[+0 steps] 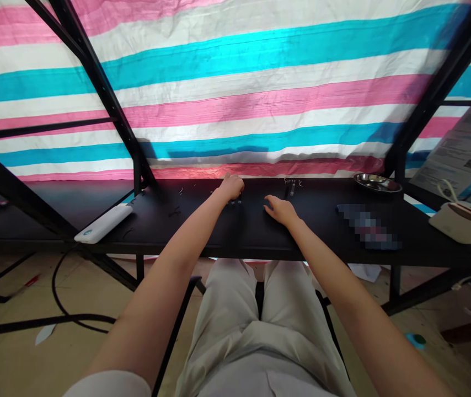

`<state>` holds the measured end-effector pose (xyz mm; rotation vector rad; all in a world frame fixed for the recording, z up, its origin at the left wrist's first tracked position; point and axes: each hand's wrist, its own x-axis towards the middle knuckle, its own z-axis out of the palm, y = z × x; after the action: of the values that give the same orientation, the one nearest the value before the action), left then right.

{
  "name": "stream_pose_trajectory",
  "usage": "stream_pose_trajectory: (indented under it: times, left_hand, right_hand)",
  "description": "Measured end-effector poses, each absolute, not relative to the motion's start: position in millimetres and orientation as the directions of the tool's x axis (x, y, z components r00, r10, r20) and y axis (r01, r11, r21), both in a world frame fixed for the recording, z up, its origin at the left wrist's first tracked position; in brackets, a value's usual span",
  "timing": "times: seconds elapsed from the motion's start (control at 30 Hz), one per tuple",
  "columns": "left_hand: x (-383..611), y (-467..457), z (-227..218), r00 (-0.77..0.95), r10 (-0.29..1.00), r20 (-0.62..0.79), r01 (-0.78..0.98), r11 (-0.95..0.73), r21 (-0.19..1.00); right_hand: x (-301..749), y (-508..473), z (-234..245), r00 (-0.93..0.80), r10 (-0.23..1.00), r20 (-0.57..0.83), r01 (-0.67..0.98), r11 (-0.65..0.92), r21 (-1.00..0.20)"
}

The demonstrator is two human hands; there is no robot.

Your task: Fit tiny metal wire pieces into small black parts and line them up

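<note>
My left hand (232,187) is over the far middle of the black table, its fingers curled down and closed. Whatever they hold, if anything, is hidden from me. Several small dark pieces with shiny ends (239,201) sit right beside and below that hand. My right hand (282,210) rests on the tabletop a little nearer and to the right, thumb and fingers apart, holding nothing. Beyond it, by the table's back edge, lies a group of small clear and whitish pieces (292,190), too small to name.
The black table (260,237) has a white power strip (105,223) at left. A shiny metal dish (378,183), a blurred-out flat object (368,226) and a cream-coloured bag-like item (463,220) are at right. Black frame posts (107,99) flank a striped sheet (260,110) behind.
</note>
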<state>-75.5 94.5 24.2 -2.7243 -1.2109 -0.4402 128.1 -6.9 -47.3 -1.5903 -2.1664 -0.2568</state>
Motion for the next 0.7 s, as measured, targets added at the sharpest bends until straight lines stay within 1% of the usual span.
stream_pose_trajectory:
  times: [0.07,0.17,0.33,0.4,0.53,0.6,0.7]
  left_hand:
    - [-77.2,95.3,24.0,0.633,0.703,0.325,0.744,-0.669,-0.002]
    - [-78.9,95.8,24.5,0.622,0.707,0.338,0.745,-0.666,0.023]
    - [-78.8,92.8,27.8,0.618,0.728,0.298,0.756,-0.654,0.031]
    - [-78.4,91.1,28.6,0.604,0.743,0.289,0.765,-0.642,0.052]
    - [-78.7,90.7,28.3,0.584,0.749,0.313,0.759,-0.641,0.116]
    - [-79.2,91.5,27.6,0.591,0.749,0.300,0.764,-0.639,0.091]
    - [-80.0,92.2,26.9,0.594,0.763,0.254,0.787,-0.617,0.014]
  right_hand:
    - [128.1,-6.8,-47.0,-0.245,0.862,0.444,0.941,0.322,-0.105]
    - [127.8,-6.7,-46.4,-0.238,0.868,0.435,0.945,0.311,-0.102]
    - [127.3,-7.3,-45.5,-0.230,0.874,0.429,0.949,0.298,-0.100]
    - [127.4,-7.2,-45.8,-0.231,0.873,0.430,0.948,0.301,-0.103]
    - [128.2,-6.2,-47.0,-0.224,0.874,0.432,0.948,0.298,-0.111]
    - [128.6,-5.7,-47.3,-0.226,0.875,0.428,0.948,0.298,-0.110]
    - [128.9,-5.5,-47.2,-0.229,0.878,0.420,0.948,0.300,-0.109]
